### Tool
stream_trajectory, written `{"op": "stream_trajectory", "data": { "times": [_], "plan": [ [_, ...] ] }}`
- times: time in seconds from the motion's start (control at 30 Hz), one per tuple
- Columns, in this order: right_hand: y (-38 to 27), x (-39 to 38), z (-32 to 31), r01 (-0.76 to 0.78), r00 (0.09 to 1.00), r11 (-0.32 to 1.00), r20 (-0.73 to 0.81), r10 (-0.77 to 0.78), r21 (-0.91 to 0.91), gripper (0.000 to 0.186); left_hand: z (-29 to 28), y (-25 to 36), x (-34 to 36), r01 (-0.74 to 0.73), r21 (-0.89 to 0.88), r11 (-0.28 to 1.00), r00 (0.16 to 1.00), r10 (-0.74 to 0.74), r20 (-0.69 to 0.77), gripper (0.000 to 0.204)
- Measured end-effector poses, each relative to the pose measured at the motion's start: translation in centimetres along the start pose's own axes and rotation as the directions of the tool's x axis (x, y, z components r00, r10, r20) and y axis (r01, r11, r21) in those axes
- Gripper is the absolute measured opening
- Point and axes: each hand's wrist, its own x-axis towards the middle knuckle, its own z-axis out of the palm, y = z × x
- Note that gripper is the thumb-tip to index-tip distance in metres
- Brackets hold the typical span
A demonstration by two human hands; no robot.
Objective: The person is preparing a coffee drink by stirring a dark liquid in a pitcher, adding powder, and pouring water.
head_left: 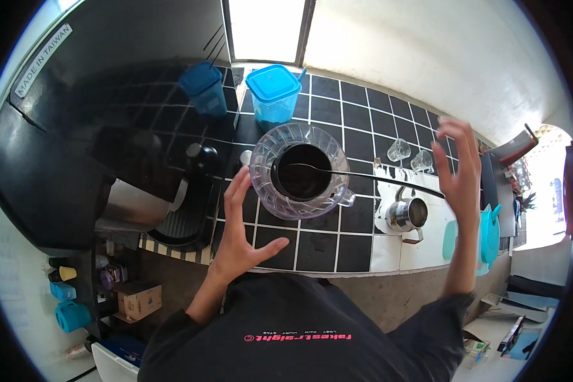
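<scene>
A clear ribbed plastic jug (265, 194) with a small side handle stands on the black tiled counter. Inside its mouth is a round black cup (280, 157) holding something dark. A long-handled spoon (363, 174) rests across the cup, its dark handle reaching out to the right. My left hand (239, 239) is open beside the jug's left side, thumb spread; whether its fingertips touch the jug I cannot tell. Raised at the right, my right hand (459, 169) has its fingers apart and looks free of any object. The spoon handle's end lies close to its palm.
Behind the jug stands a blue-lidded container (274, 95). Right of it are two small glass cups (398, 150) and a steel pot (406, 214) on a white surface. A turquoise lidded jug (488, 239) is beyond my right forearm. A large black machine (51, 159) borders the left.
</scene>
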Motion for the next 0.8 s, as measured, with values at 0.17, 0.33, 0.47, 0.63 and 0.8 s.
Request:
{"op": "stream_trajectory", "data": {
  "times": [0.17, 0.33, 0.47, 0.63, 0.8],
  "plan": [
    [0.6, 9.6, 5.0, 0.244, 0.947, 0.941, 0.152, -0.283, 0.234, 0.022, -0.2, -0.5, -1.2, 0.014, -0.122, 0.992, 0.994, -0.027, -0.107, 0.078],
    [-3.0, 15.7, 13.1, 0.309, 0.820, 0.895, 0.386, -0.422, 0.323, 0.046, -0.5, -2.2, -1.8, -0.040, -0.068, 0.997, 0.972, 0.023, -0.232, 0.044],
    [-4.9, 18.3, 19.6, 0.355, 0.693, 0.921, 0.616, -0.375, 0.161, 0.091, -0.7, -2.8, -1.8, -0.008, -0.083, 0.997, 0.958, -0.016, -0.285, 0.031],
    [-6.0, 19.0, 23.0, 0.395, 0.504, 0.912, 0.804, -0.315, 0.110, 0.116, -1.0, -3.2, -1.2, 0.005, -0.069, 0.998, 0.964, -0.023, -0.264, 0.024],
    [-6.5, 19.7, 23.1, 0.403, 0.589, 0.909, 0.729, -0.349, 0.109, 0.107, -1.0, -3.1, -0.9, 0.032, -0.118, 0.993, 0.975, -0.057, -0.215, 0.022]
  ]
}}
